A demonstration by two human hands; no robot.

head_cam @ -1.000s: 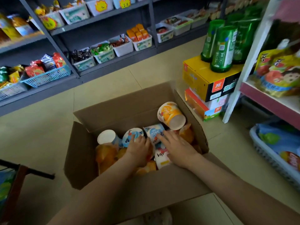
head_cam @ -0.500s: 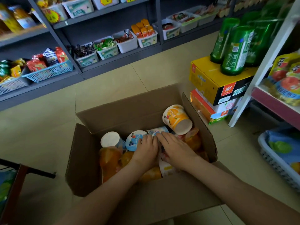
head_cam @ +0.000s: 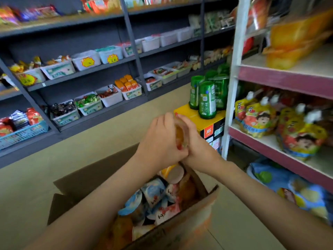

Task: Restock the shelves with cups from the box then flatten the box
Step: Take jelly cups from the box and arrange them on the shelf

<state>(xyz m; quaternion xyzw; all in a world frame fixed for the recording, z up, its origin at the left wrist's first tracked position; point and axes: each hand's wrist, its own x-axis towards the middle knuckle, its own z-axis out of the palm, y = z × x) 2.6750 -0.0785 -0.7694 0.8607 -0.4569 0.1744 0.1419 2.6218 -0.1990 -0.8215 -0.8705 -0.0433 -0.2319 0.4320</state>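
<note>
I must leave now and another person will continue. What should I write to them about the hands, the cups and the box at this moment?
Left hand: grips the orange cup from one side, above the box.
Right hand: holds the same cup from the other side.
Cardboard box: open on the floor, with many cups inside.
Done: one cup is out of the box. No cups are visible on the shelves in this view.
Left: put this cup on a shelf, probably the white shelf at the right, empty the box, then flatten it.
</note>
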